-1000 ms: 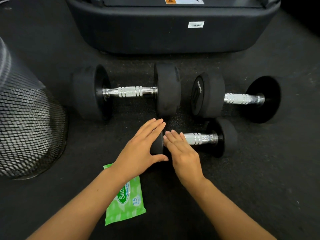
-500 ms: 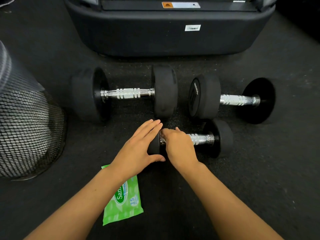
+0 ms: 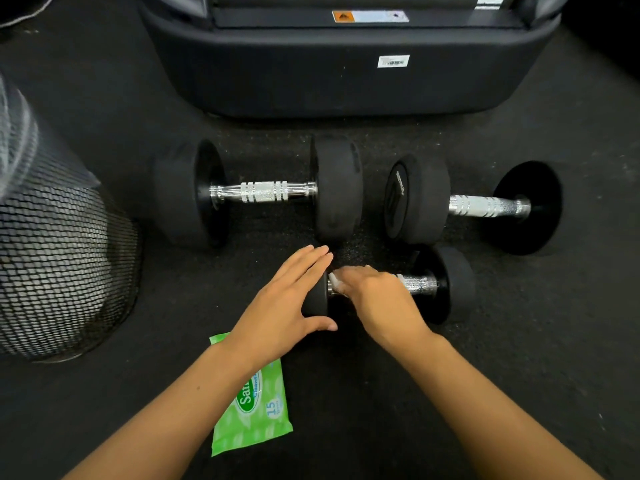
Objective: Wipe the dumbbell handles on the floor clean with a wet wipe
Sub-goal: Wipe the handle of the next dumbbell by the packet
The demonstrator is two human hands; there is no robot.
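Observation:
Three black dumbbells with chrome handles lie on the dark floor. The small one (image 3: 446, 285) is nearest me. My left hand (image 3: 287, 299) rests with straight fingers on its left weight, thumb under the front. My right hand (image 3: 374, 296) is curled over the left part of its handle, pressing a white wet wipe (image 3: 334, 280) against the chrome; only a corner of the wipe shows. Behind it lie a large dumbbell (image 3: 263, 194) at the left and another large dumbbell (image 3: 485, 206) at the right.
A green wet-wipe pack (image 3: 252, 407) lies on the floor under my left forearm. A black mesh bin (image 3: 59, 268) stands at the left. The dark base of a gym machine (image 3: 346, 71) blocks the back.
My right hand's fingers went from flat near the left weight to curled over the small dumbbell's handle, and the white wipe now shows under them. My left hand stayed on the weight.

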